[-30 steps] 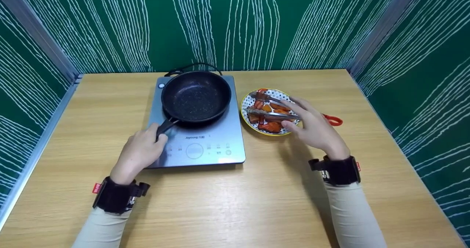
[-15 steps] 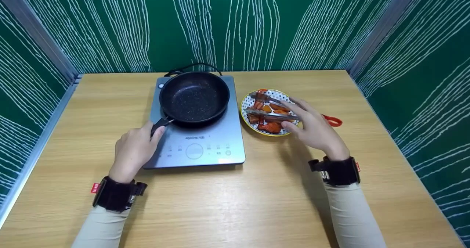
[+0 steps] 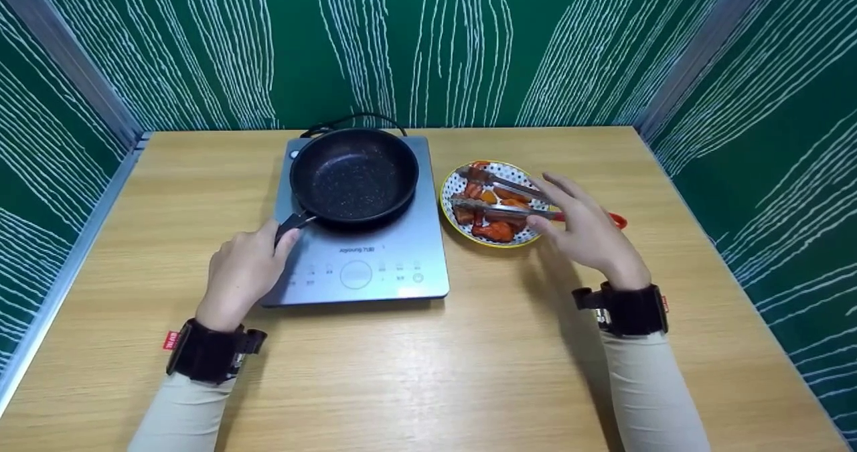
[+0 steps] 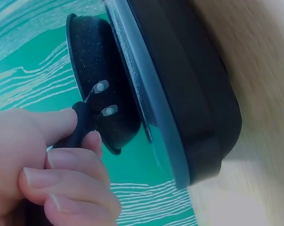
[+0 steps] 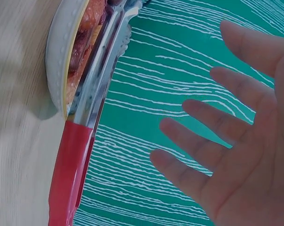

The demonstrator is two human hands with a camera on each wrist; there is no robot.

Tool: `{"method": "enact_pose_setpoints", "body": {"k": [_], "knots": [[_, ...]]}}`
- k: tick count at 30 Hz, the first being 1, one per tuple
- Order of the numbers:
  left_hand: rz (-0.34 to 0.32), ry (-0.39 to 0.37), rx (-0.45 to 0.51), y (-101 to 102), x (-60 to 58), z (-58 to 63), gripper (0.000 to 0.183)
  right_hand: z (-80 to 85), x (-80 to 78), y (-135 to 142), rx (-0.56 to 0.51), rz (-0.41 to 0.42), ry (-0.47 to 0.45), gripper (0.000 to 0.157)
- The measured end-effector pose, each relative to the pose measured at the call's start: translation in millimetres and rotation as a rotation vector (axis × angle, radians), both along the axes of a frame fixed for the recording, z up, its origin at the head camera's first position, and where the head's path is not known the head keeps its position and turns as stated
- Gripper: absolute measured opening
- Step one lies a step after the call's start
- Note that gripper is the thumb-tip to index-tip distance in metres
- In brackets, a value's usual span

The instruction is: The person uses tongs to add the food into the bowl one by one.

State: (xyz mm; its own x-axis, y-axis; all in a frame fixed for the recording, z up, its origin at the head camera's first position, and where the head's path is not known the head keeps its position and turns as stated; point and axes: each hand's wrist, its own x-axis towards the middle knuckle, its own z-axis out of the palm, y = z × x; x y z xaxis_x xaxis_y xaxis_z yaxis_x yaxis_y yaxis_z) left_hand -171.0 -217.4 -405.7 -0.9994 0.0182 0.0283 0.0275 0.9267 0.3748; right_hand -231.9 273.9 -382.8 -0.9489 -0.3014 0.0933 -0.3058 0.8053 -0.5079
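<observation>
My left hand (image 3: pixel 244 271) grips the handle (image 4: pixel 81 122) of a black frying pan (image 3: pixel 355 177), fingers curled round it. The pan is over the silver induction cooker (image 3: pixel 358 274), and nothing lies inside it. To the right, metal tongs (image 5: pixel 90 89) with red grips lie across a polka-dotted plate (image 3: pixel 455 184) with a yellow rim, over several reddish-brown pieces of food (image 3: pixel 497 231). My right hand (image 3: pixel 582 231) hovers above the tongs' red grips, its fingers spread and apart from them in the right wrist view.
A black cord (image 3: pixel 358 116) runs behind the cooker. The wooden table (image 3: pixel 415 371) is bounded by green panels (image 3: pixel 462 50) with white streaks at the back and sides.
The left hand has drawn the pan slightly to the left. My right hand has shifted a little to the right, showing more of the tongs' red grip.
</observation>
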Motion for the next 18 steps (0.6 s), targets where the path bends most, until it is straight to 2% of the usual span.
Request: {"method": "enact_pose_setpoints", "body": {"k": [8, 18], "knots": [[-0.001, -0.008, 0.009, -3, -0.5, -0.3, 0.039, -0.6, -9.1, 17, 0.050, -0.069, 0.014, 0.070], [-0.008, 0.036, -0.010, -1, -0.5, -1.9, 0.041, -35.8, -31.5, 34, 0.158, -0.085, 0.000, 0.071]]}}
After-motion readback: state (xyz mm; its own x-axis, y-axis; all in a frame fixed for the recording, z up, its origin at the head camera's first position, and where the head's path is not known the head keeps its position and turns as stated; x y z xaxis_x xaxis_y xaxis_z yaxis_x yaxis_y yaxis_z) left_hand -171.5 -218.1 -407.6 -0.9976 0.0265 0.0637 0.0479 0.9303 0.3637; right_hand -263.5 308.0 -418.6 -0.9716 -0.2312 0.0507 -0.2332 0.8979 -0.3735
